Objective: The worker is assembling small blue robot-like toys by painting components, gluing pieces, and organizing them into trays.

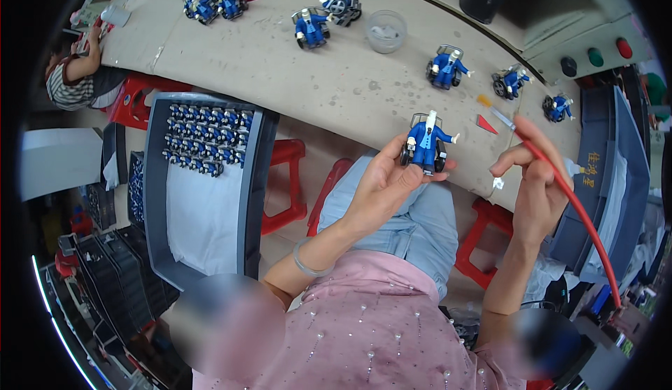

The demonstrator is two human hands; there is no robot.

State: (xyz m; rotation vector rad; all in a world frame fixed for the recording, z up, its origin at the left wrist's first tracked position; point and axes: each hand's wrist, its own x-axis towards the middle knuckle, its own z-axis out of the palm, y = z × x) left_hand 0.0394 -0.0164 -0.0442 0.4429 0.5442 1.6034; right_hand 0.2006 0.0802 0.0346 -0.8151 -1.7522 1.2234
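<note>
My left hand (392, 183) is closed around the base of a small figurine (424, 145) in a blue suit, with a pale head, seated in a dark wheelchair. It is upright above the table's near edge, facing me. To its right, my right hand (539, 187) grips a slim paintbrush (578, 208) with a long red handle. The brush's orange bristles point up and left, apart from the held figurine. Beyond the hands, similar figurines stand on the table, among them one in a wheelchair (446, 68) and another farther left (311, 27).
A clear plastic cup (386, 32) and a red triangular piece (486, 124) are on the table (245, 47). At left, a grey tray (255, 180) holds rows of figurines on white lining. Red stools (283, 180) stand below. Another person (73, 82) sits at far left.
</note>
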